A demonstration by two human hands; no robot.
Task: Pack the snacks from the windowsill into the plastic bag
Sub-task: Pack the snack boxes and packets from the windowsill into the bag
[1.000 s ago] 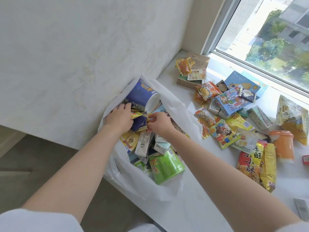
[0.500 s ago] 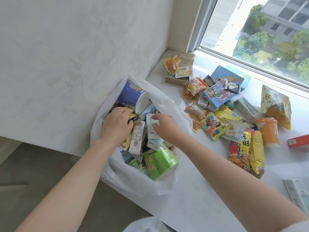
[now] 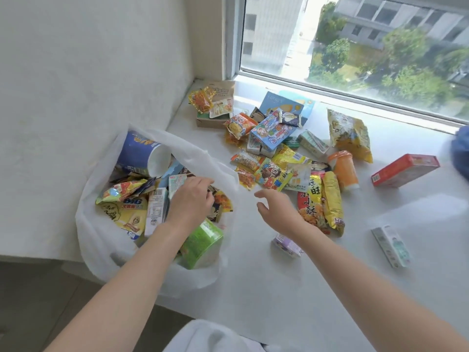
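Head view is showing you a change from a moment ago; your right hand (image 3: pixel 272 207) was down in the plastic bag (image 3: pixel 101 250) beside your left, and now it is hovering clear of the bag's mouth, over the bare windowsill (image 3: pixel 279 301) just short of the snack pile (image 3: pixel 286 158); in my judgement that means the last load is dropped and you are reaching for the next one, with the job perhaps halfway along.

Your right hand's fingers are spread and loosely bent, holding nothing; the wrist is angling toward the yellow cartoon packet (image 3: pixel 270 175) and the red-and-yellow bags (image 3: pixel 321 201), which are lying nearest.

Your left hand (image 3: pixel 190 199) is lying among the packed goods inside the bag, palm down, fingers curled near a pale carton (image 3: pixel 176 182); whether they are pinching it or only pressing, I cannot tell.

The bag is sitting at the sill's left edge, sagging over it, already holding a blue cup (image 3: pixel 142 153), a green tub (image 3: pixel 203 242) and many packets; a red box (image 3: pixel 403 170), an orange jar (image 3: pixel 344 167) and two small cartons nearer you are lying outside it, so plenty is waiting.
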